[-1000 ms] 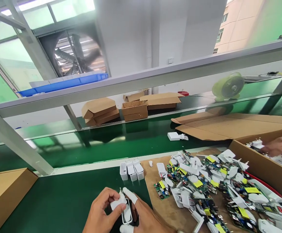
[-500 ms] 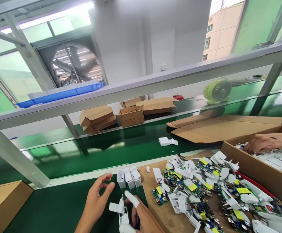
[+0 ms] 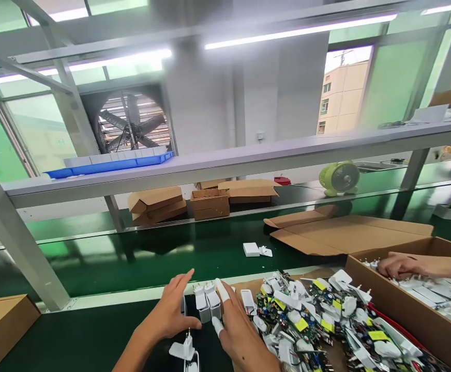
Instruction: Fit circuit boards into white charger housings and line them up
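We are reaching both hands toward the row of white shells (image 3: pixel 207 305) standing at the far edge of the near belt (image 3: pixel 93 330); the left hand (image 3: pixel 173 310) is open, fingers spread and flat, its tips just beside the leftmost shell; the right hand (image 3: pixel 235 330) is also open and holding nothing, its index finger, capped in a white cot (image 3: pixel 222 291), extending just to the right of the row.

The plug (image 3: pixel 184 351), pins upward, is lying on the belt near us, between the two wrists and apart from both hands; part of it is being cut off by the lower frame edge.

For a clean step, we judge that we are best closing in on the row from both sides at once, keeping the palms low and the fingers parallel, so that the shells are staying upright and touching one another; a push from one side only is likely to be tipping them toward the cardboard sheet (image 3: pixel 244 287) on the right. We are keeping the left wrist clear of the plug, since a sweep of the forearm could be knocking it off the belt.

To the right, the pile of boards (image 3: pixel 318 320) and caps is lying on the sheet, close to the right hand; a loose sleeve or finger could be dragging parts into the row. Farther right, another person's hand (image 3: pixel 398 266) is working inside a box (image 3: pixel 369 281), well apart from ours.
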The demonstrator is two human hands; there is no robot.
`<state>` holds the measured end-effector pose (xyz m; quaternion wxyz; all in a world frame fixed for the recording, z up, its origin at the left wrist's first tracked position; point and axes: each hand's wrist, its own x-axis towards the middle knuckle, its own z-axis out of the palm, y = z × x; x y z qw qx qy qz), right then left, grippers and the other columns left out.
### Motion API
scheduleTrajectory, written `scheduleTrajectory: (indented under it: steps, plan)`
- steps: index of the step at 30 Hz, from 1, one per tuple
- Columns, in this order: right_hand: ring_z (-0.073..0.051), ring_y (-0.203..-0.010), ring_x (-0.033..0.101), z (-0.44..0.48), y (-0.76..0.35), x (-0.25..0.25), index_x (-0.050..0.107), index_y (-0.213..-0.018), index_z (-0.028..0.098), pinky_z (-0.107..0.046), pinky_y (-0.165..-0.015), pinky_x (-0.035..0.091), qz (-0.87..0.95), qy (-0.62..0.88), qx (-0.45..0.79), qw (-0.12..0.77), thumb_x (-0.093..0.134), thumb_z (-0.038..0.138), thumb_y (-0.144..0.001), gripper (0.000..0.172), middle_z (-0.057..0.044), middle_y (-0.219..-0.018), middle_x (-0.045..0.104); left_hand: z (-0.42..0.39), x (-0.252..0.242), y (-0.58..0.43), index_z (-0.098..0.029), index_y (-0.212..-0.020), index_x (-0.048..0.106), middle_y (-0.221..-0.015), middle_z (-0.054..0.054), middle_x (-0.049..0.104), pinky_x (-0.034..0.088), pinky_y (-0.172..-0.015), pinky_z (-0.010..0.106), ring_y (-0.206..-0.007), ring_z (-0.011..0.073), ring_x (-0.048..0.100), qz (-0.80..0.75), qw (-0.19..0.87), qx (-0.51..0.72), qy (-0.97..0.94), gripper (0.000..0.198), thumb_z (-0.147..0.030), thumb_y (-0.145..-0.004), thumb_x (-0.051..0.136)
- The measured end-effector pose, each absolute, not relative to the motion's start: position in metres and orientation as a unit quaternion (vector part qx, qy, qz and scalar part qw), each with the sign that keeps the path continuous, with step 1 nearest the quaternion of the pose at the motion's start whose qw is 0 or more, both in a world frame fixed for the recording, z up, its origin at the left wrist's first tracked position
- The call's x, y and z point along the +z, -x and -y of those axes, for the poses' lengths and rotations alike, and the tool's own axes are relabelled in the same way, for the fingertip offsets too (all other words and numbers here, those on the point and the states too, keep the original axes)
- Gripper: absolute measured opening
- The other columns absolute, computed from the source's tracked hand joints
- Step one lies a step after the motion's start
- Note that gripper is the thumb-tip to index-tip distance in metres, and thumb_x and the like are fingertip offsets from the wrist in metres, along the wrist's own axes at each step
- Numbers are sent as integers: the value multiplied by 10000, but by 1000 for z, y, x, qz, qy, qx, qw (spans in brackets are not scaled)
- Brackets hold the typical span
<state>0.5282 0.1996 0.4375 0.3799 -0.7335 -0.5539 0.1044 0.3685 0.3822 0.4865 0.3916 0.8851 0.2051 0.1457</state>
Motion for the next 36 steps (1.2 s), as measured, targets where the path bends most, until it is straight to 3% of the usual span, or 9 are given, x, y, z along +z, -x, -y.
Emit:
scheduleTrajectory:
  steps: [6,10,14,18,22,25,29,32,36]
  plan:
    - [-310,-1311,566,-219,-544,493,608,-1147,139,-433,-1091,460,580,756,103,286,440,-47,-680,530,-189,-1348,612,-383,489,-403,-196,-1629,393,-1356,151,661,459,-1143,520,-1233,331,625,-168,414,138,-884,1012,-143,-683,747]
    - [-287,-1147,630,-226,-553,509,616,-1077,156,-350,-962,471,559,772,106,285,480,-12,-744,398,-143,-1189,672,-391,481,-406,-197,-1646,320,-1387,147,614,559,-943,392,-941,202,674,-160,452,162,-862,873,-292,-848,661]
    - [-277,-1093,658,-243,-558,520,643,-1070,140,-354,-944,471,533,787,105,292,460,11,-835,324,-142,-1118,706,-393,475,-407,-145,-1643,285,-1480,214,527,548,-914,412,-836,169,655,-168,476,194,-841,764,-476,-994,512]
    - [-298,-1149,652,-248,-556,522,643,-1152,92,-396,-1014,471,512,800,93,300,416,-12,-842,398,-197,-1197,686,-396,472,-396,-148,-1644,276,-1532,237,502,528,-1007,453,-1046,242,693,-177,494,209,-825,803,-590,-1009,492]
    - [-338,-1343,555,-214,-541,515,626,-1207,116,-438,-1122,431,518,797,101,292,447,-19,-774,488,-209,-1304,638,-404,466,-362,-182,-1635,317,-1605,223,463,395,-1202,527,-1450,364,493,-194,511,200,-813,1018,-539,-813,801]
    - [-359,-1344,544,-181,-519,507,647,-1137,166,-456,-1138,429,545,780,122,282,514,29,-742,439,-179,-1285,654,-406,453,-338,-155,-1592,399,-1530,219,552,377,-1218,540,-1434,394,500,-211,532,164,-803,1075,-382,-665,893]
    - [-340,-1286,587,-165,-487,490,617,-1241,219,-401,-1118,472,594,728,207,271,693,137,-672,579,-123,-1373,633,-405,439,-316,-168,-1497,510,-1378,158,653,482,-1125,467,-1218,319,641,-218,546,164,-792,839,-351,-731,802]
    - [-354,-1341,551,-179,-469,476,572,-1344,201,-422,-1166,442,619,698,236,273,754,171,-667,702,-146,-1428,596,-409,437,-296,-194,-1534,451,-1358,132,647,517,-1083,445,-1141,281,665,-232,551,151,-788,886,-310,-718,775]
    - [-337,-1306,576,-203,-466,476,592,-1322,170,-448,-1161,451,643,677,197,299,676,124,-741,590,-157,-1334,634,-408,448,-265,-237,-1604,381,-1515,134,535,413,-1216,483,-1385,321,541,-270,462,135,-834,973,-256,-708,762]
